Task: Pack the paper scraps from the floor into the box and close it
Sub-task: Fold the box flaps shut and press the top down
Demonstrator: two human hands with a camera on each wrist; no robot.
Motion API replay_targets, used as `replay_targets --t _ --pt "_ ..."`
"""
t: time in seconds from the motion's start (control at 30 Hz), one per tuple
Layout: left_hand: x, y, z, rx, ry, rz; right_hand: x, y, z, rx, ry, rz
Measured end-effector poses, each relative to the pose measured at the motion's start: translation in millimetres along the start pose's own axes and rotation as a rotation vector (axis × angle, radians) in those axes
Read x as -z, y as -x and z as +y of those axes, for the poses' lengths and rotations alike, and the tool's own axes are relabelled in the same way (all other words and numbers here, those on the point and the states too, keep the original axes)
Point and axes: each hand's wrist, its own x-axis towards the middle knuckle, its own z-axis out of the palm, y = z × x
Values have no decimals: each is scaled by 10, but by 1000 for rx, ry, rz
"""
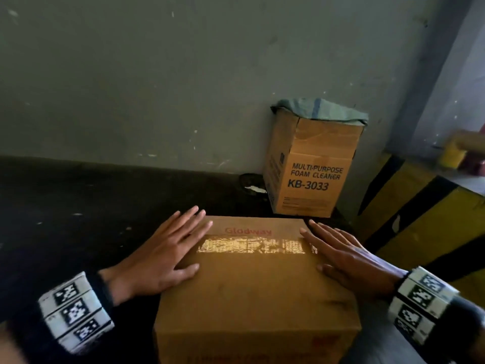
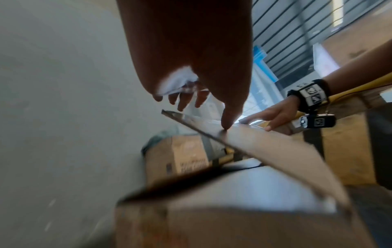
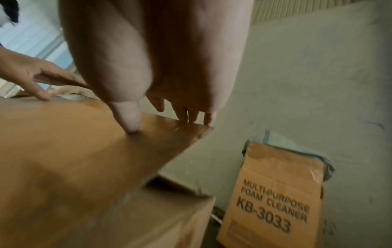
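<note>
Low in the middle of the head view sits the box (image 1: 257, 290) on the dark floor (image 1: 78, 206), top flap down, a shiny tape strip (image 1: 252, 245) across its far part. Pressed flat on the flap's side edges, the left hand (image 1: 162, 256) and right hand (image 1: 349, 261), fingers straight and spread, gripping nothing. Judged as the closing step: best to keep palms level, press both edges evenly, and smooth the flap down along its far edge so it seats without springing. From the wrist views, flap seemingly not fully seated, a dark gap beneath its edge. Contents hidden; whether paper scraps lie inside cannot be told. Right of centre, against the wall (image 1: 131, 74), a second carton (image 1: 312, 166) marked foam cleaner, draped on top with greenish cloth (image 1: 320, 111); its inside unseen too.
</note>
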Motion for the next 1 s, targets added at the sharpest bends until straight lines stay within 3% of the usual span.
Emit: replay_targets --t 0.2,0.27,0.73,1.0 --pt "-714 -113 -260 244 249 -308 -456 -388 214 -29 -153 -231" --pt "-781 -127 -255 294 290 -357 -554 -467 187 -42 -253 -247" --pt "-824 -240 -447 270 355 -317 -800 -559 219 -68 -488 -118" --pt "-803 -203 -375 331 326 -353 -666 -573 135 -138 -451 -182"
